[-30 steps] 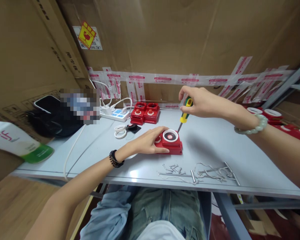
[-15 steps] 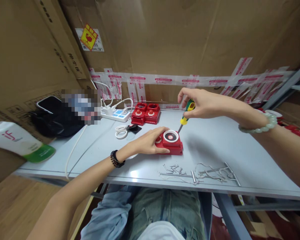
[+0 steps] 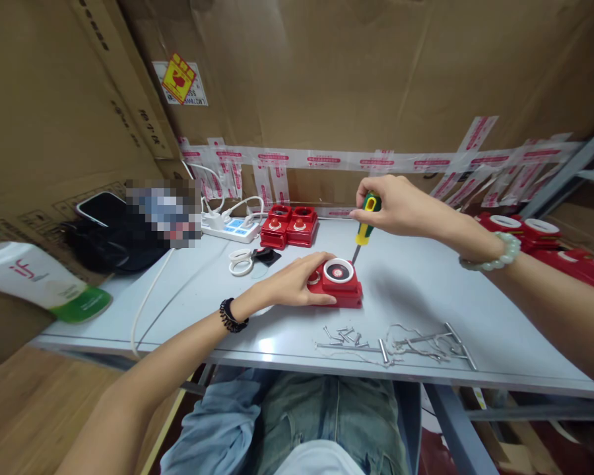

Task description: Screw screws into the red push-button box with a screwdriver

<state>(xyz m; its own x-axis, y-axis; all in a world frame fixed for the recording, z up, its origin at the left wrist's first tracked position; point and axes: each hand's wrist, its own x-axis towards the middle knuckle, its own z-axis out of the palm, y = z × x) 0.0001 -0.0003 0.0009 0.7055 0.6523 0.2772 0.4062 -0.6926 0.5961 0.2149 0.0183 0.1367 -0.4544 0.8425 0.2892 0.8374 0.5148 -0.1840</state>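
Observation:
On the grey table, a red housing (image 3: 346, 295) with a white ring round a dark disc lies flat. My left hand (image 3: 297, 280) grips its left end, fingers over the back and thumb along the front, covering part of it. My right hand (image 3: 389, 204) is closed round a green and yellow screwdriver (image 3: 365, 231). The shaft points down, its tip at the back right corner of the housing; what the tip meets is hidden. Nearer the front edge lie several loose screws (image 3: 345, 336) and metal T-shaped rods (image 3: 428, 340) with string about them.
Behind stand two red housings (image 3: 290, 226) next to a white power strip (image 3: 235, 227) with plugged cables. White-handled scissors (image 3: 241, 262) lie left of my hand. More red housings (image 3: 539, 237) are at the right. A bottle (image 3: 39, 280) and a black bag (image 3: 113, 244) occupy the left.
My right hand has turned with the screwdriver, and its handle stands more upright and a little further left. The left hand and the red housing stay in place.

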